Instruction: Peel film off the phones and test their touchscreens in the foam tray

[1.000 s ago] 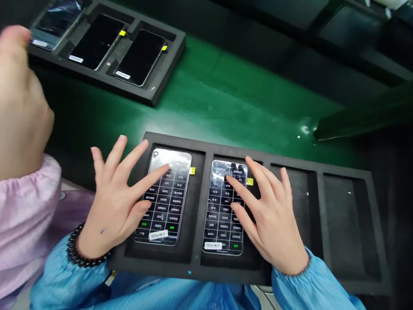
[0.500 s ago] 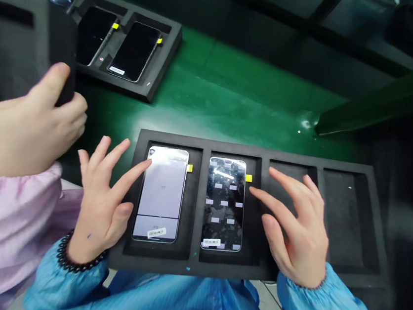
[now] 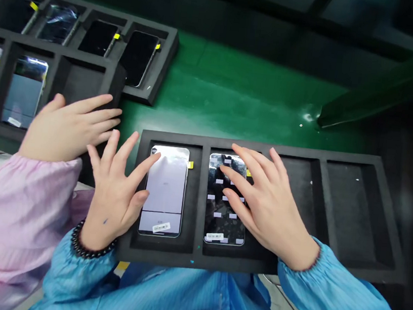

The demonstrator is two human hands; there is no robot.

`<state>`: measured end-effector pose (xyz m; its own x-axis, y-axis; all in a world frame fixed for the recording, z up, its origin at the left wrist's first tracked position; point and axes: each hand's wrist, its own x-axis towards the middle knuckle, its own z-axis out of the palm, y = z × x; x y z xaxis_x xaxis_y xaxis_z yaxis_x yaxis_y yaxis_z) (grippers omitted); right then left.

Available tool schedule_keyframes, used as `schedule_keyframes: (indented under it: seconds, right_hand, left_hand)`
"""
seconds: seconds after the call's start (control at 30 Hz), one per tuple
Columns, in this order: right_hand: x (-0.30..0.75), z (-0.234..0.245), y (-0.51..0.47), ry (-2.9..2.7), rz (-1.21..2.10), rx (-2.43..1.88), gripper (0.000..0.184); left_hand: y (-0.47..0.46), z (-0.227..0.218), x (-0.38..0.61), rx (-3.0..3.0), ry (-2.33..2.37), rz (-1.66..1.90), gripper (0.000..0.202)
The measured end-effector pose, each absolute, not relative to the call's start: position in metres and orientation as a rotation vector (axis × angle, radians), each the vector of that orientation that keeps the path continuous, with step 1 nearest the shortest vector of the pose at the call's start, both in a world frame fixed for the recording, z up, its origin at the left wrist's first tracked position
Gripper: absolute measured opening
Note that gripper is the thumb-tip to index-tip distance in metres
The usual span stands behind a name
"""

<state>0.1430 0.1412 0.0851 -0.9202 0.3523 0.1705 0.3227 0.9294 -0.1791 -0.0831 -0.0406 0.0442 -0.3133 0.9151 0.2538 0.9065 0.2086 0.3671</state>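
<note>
A black foam tray lies in front of me with two smartphones in its left compartments. The left smartphone shows a light screen, with a barcode label near its bottom edge and a yellow tab at its side. My left hand has its fingers spread, the index fingertip over the upper left of that screen. The right smartphone has a dark screen with small pale rectangles. Over its upper right part, my right hand hovers or touches with fingers stretched; whether the fingertips make contact, I cannot tell.
To the left, a co-worker's hand with a pink sleeve rests at a second foam tray holding phones. Behind it, another foam tray holds several phones with yellow tabs. A green post rises at the right of the green table.
My right hand has moved left, over the right phone. My left index finger has shifted slightly right. The co-worker's tray has come down onto the table, and their hand has opened flat.
</note>
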Motion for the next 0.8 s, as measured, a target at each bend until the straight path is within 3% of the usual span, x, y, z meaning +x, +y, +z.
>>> schedule_keyframes:
  seconds: [0.3,0.43,0.8]
  right_hand:
    - [0.181,0.078,0.133,-2.811,0.334,-0.482,0.027]
    - [0.188,0.075,0.130,-2.785,0.309,-0.591,0.025]
    - [0.204,0.066,0.118,-2.612,0.252,-0.902,0.026]
  left_hand:
    - [-0.076,0.046,-0.083,1.954,2.204,0.846,0.052]
    - [-0.075,0.046,-0.082,1.874,2.214,0.773,0.059]
    - [0.008,0.055,-0.088,2.278,1.900,0.439,0.049]
